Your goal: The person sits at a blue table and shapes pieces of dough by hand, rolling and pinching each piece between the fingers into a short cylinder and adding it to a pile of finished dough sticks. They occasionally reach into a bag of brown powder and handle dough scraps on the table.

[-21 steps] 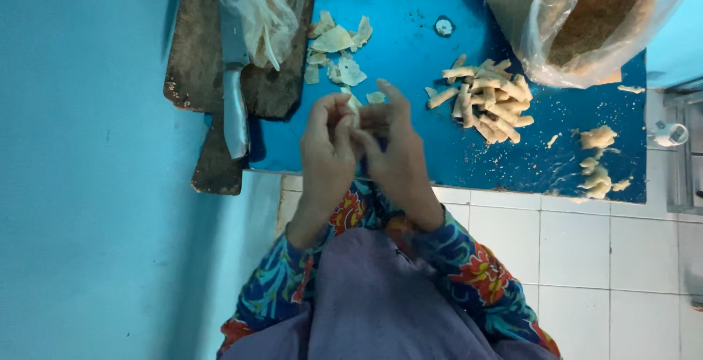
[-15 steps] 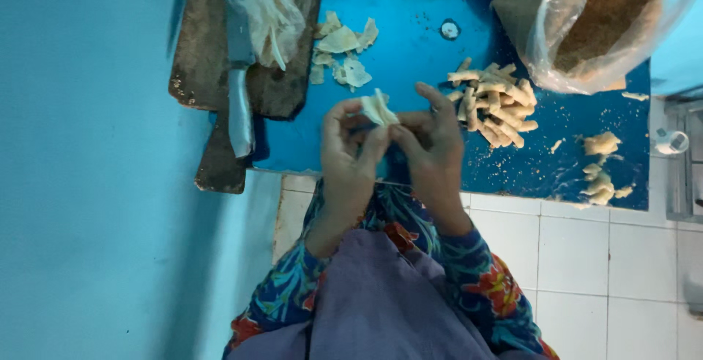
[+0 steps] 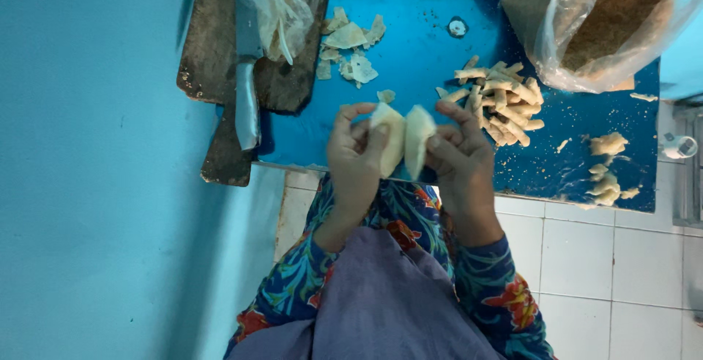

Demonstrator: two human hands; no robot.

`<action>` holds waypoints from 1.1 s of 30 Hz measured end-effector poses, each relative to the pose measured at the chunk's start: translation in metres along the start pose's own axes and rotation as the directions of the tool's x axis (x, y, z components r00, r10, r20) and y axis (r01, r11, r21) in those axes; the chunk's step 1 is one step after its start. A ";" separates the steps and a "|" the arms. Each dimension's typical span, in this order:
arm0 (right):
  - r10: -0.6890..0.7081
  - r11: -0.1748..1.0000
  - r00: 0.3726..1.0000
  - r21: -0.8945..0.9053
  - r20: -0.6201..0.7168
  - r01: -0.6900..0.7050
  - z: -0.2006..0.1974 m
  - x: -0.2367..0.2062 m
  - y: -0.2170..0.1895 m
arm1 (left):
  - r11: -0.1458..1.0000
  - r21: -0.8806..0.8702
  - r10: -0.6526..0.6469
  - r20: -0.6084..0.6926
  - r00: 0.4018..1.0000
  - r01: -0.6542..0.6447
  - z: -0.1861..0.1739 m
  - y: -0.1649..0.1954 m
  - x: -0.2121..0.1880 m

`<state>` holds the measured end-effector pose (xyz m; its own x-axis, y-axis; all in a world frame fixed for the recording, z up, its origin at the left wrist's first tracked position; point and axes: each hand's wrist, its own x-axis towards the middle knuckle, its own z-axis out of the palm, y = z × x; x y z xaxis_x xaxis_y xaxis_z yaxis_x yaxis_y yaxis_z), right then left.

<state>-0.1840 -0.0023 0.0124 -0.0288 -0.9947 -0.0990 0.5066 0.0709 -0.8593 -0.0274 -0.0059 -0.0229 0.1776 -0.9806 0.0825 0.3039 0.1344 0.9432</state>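
So we see both hands side by side over the blue table [image 3: 410, 52] edge: left hand [image 3: 355, 166] and right hand [image 3: 458, 158] each pinch 1 side of a pale dough sheet [image 3: 403, 136]. Near it, a pile of rolled sticks [image 3: 498, 100]; knife [image 3: 247, 82] on a wooden board [image 3: 212, 45]; bag of filling [image 3: 608, 23].

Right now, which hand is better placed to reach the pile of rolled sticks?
Right, probably. The right hand sits nearest the pile of rolled sticks; the left hand would have to cross it. Both hold the pale wrapper.
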 end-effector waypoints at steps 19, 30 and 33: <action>-0.270 0.902 0.963 -0.354 -0.019 0.246 0.006 -0.015 0.033 | 0.779 0.447 0.342 0.284 0.896 -0.439 -0.005 0.022 -0.015; -0.123 0.989 0.991 -0.086 -0.050 0.118 -0.001 -0.016 0.068 | 0.980 0.199 -0.046 0.085 0.995 0.028 -0.035 -0.022 -0.017; -0.144 0.967 0.990 -0.211 0.004 0.142 -0.001 -0.016 0.085 | 0.938 0.326 0.081 0.135 0.988 -0.121 -0.043 -0.032 -0.023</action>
<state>-0.1409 0.0200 -0.0595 -0.0984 -0.9948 0.0276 0.3037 -0.0565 -0.9511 -0.0008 0.0180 -0.0689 0.0739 -0.9768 0.2009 -0.0416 0.1982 0.9793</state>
